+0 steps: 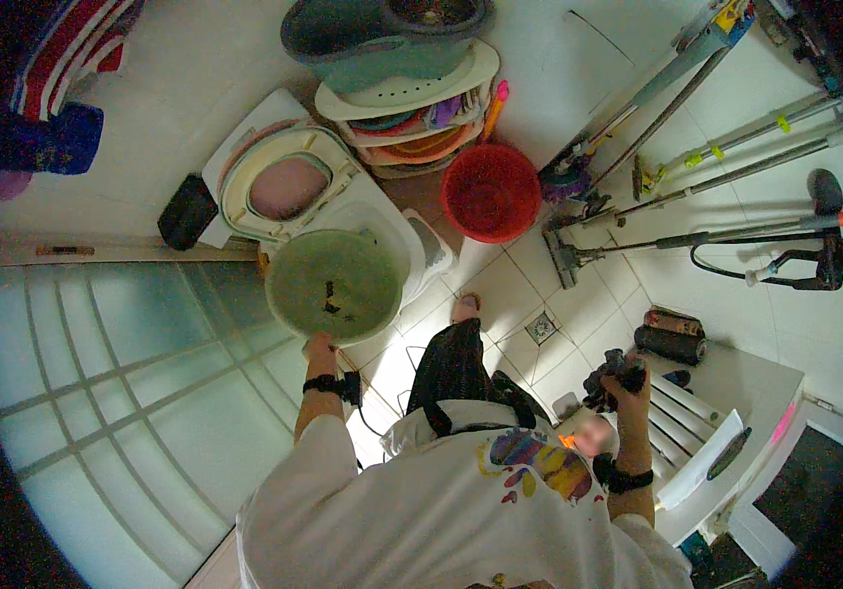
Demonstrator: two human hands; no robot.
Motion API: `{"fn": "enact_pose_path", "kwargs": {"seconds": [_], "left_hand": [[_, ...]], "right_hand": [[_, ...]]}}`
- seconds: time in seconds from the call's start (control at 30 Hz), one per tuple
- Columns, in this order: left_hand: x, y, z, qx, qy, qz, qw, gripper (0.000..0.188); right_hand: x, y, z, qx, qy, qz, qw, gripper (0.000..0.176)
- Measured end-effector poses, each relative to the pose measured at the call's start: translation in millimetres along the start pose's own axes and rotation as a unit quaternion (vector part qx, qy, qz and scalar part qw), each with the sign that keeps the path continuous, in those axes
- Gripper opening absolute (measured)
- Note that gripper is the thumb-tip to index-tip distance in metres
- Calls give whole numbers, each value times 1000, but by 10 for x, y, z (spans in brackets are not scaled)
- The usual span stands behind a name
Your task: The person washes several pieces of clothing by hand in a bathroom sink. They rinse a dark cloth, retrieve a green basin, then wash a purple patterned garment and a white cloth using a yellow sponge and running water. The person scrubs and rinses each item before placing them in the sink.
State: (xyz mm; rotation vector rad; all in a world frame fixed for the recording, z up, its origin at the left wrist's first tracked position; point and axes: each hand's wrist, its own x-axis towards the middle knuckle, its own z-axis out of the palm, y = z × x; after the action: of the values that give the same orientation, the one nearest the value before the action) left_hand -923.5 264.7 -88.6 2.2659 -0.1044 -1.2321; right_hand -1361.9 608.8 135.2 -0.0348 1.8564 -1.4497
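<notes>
My left hand (320,346) grips the near rim of a round pale green basin (362,294), which is tilted over the bowl of a white toilet (399,235). Murky water seems to lie in the basin, with dark bits near its middle. On my right, a bunched dark wet cloth or similar dark thing (602,383) is held in my right hand (631,383), well apart from the basin. Black bands circle both wrists. The raised toilet seat (233,188) stands beyond the basin.
A red bucket (492,193) stands on the tiled floor beside stacked basins (406,96). Mops and a vacuum floor head (561,258) lean at the right. A floor drain (540,327) lies ahead, a slatted white rack (683,412) at right, and a frosted glass door (134,368) at left.
</notes>
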Motion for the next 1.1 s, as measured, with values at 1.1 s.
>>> {"fn": "enact_pose_path", "kwargs": {"seconds": [1.1], "left_hand": [[-930, 1002, -534, 311, 152, 814, 467, 31]], "right_hand": [[-2430, 1995, -838, -1, 98, -60, 993, 52]]}}
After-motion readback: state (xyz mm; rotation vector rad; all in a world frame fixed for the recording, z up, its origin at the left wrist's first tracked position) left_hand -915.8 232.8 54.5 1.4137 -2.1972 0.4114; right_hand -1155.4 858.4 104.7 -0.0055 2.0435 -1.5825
